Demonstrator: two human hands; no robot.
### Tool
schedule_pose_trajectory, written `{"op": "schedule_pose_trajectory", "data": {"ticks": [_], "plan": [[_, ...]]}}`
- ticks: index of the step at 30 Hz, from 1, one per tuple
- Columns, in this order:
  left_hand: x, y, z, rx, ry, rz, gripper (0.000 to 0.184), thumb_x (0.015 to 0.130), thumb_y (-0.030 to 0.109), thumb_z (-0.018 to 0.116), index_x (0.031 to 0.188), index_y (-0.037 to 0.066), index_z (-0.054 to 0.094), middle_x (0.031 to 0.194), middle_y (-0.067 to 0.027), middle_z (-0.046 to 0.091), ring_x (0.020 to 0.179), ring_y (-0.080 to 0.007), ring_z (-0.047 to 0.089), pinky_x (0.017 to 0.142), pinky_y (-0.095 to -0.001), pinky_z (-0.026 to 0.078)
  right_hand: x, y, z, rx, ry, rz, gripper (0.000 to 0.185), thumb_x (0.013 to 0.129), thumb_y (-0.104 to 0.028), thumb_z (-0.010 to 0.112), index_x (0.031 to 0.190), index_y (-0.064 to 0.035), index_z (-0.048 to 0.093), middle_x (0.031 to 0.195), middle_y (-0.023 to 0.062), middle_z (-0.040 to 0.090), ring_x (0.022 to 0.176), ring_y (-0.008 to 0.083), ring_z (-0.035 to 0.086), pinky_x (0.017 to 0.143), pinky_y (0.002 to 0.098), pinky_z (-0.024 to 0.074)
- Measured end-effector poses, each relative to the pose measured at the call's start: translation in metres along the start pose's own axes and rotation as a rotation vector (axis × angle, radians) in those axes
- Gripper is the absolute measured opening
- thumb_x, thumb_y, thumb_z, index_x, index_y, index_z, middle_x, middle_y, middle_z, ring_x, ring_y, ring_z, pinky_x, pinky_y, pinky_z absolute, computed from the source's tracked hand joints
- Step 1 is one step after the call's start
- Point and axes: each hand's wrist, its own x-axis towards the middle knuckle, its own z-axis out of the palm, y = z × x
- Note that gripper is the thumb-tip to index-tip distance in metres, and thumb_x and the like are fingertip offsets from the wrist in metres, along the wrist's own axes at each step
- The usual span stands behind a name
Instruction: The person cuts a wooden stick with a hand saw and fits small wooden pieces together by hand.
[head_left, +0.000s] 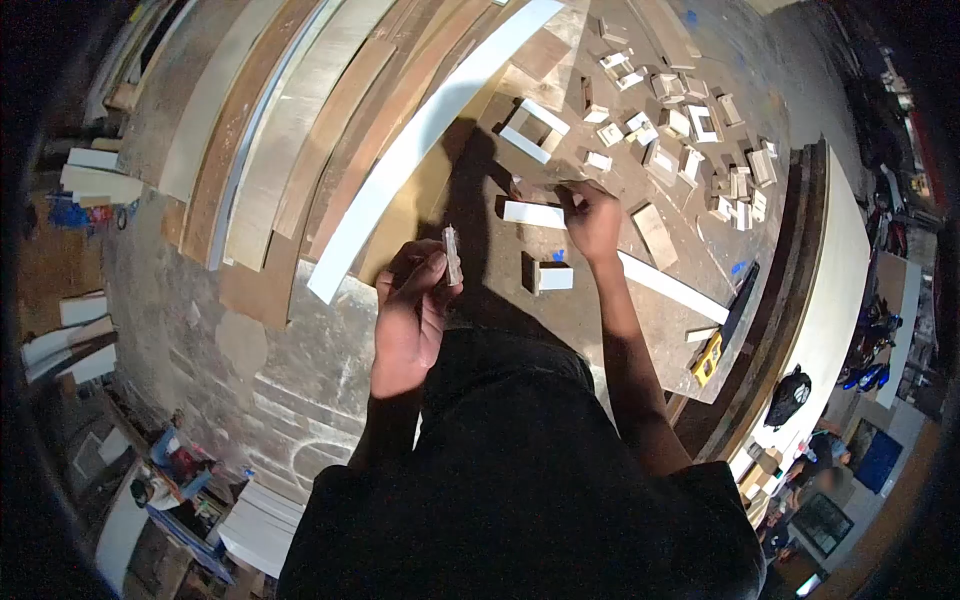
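My left hand (410,310) is raised, its thumb and fingers pinching a short, narrow wood strip (452,256) that stands nearly upright. My right hand (594,222) is over the work surface with fingers curled together; what they hold, if anything, I cannot make out. Just left of its fingers lies a white strip (534,214), and whether they touch it is unclear. Above that lies a small open frame (533,131) with white edges. A small white-faced block (553,276) sits below, between my two hands.
Several small white-and-wood box pieces (672,120) are scattered at upper right. Long boards (340,150) lie at left, beside a long white strip (420,140). A yellow-handled handsaw (709,358) rests at the right edge. Other people (175,470) are at lower left and lower right.
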Motion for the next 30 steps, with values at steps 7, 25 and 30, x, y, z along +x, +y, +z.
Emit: {"op": "schedule_pose_trajectory", "data": {"ticks": [7,25,30], "plan": [[0.006,0.011,0.000,-0.059,0.117,0.136,0.017,0.091,-0.003,0.061,0.107,0.000,0.065,0.102,-0.0089,0.069,0.089,-0.0166,0.068,0.077,-0.0283,0.058,0.005,0.019,0.048,-0.157,-0.022,-0.117,0.012,0.084,-0.018,0.071,0.093,-0.0113,0.078,0.085,0.0133,0.071,0.070,0.0314,0.069,0.062,0.0400,0.0541],[0.021,0.015,0.001,-0.067,0.083,0.085,0.016,0.093,-0.004,0.056,0.108,-0.004,0.062,0.102,-0.0126,0.068,0.087,-0.0185,0.068,0.082,-0.0282,0.057,0.002,0.011,0.057,-0.141,0.033,-0.101,0.013,0.089,-0.020,0.069,0.091,-0.0088,0.076,0.083,0.0157,0.072,0.068,0.0314,0.070,0.060,0.0395,0.0532],[0.018,0.012,0.005,-0.070,0.062,0.101,0.017,0.092,-0.004,0.059,0.109,-0.001,0.064,0.102,-0.0103,0.069,0.090,-0.0177,0.070,0.079,-0.0300,0.060,-0.002,0.007,0.036,0.018,0.019,0.168,0.014,0.086,-0.018,0.067,0.093,-0.0110,0.077,0.080,0.0150,0.072,0.069,0.0355,0.069,0.062,0.0415,0.0549]]}}
